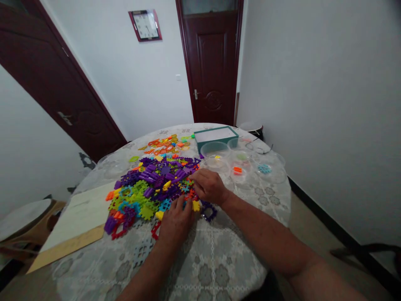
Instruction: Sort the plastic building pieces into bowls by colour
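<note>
A heap of colourful plastic interlocking pieces (153, 182), mostly purple, green and orange, lies on a round table (206, 259) with a patterned cloth. My left hand (176, 221) rests at the near edge of the heap, fingers curled down onto the pieces next to a yellow piece (196, 205). My right hand (209, 186) sits just to the right of it, fingers bent and pressed into the heap's right edge. What either hand grips is hidden under the fingers. A purple piece (209, 211) lies under my right wrist.
Several clear plastic bowls (238, 163) with a few sorted pieces stand at the back right, beside a teal box (216, 136). A pale board (78, 221) lies on the left. A second patch of orange pieces (163, 145) is farther back. Doors and walls surround the table.
</note>
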Tool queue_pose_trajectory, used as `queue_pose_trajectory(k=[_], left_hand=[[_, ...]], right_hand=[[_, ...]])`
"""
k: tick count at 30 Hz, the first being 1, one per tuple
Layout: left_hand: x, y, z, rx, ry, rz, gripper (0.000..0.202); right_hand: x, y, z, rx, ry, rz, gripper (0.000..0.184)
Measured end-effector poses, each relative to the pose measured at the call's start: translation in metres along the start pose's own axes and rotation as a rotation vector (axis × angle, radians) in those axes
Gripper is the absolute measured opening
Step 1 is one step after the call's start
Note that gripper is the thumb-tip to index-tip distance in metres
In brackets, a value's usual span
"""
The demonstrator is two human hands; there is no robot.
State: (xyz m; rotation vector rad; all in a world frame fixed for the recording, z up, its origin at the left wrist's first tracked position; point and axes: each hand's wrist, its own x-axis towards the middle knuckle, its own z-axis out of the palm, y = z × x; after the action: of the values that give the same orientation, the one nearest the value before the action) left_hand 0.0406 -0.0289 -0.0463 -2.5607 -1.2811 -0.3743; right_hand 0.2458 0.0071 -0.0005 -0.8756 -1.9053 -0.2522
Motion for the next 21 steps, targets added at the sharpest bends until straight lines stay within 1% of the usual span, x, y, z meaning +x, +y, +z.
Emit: queue_pose_trajectory(k=[4, 7, 11, 17, 21], left_hand=[[0.003, -0.008, 0.004, 0.017, 0.021, 0.027, 0.040], [0.006, -0.007, 0.004, 0.007, 0.012, 0.022, 0.038], [0.011, 0.000, -0.003, -0.027, -0.052, -0.003, 0.033], [0.019, 0.006, -0.013, -0.057, -0.145, -0.024, 0.031], [0.020, 0.007, -0.012, -0.056, -0.149, -0.045, 0.032]], right_hand=[[-0.002, 0.002, 0.007, -0.006, -0.037, 0.006, 0.027], [-0.003, 0.001, 0.008, 0.016, -0.040, 0.005, 0.027], [-0.003, -0.002, 0.006, 0.032, -0.028, 0.006, 0.026], [-0.002, -0.005, 0.002, 0.053, -0.019, -0.001, 0.027], [-0.003, -0.005, 0.003, 0.048, -0.038, -0.007, 0.027]])
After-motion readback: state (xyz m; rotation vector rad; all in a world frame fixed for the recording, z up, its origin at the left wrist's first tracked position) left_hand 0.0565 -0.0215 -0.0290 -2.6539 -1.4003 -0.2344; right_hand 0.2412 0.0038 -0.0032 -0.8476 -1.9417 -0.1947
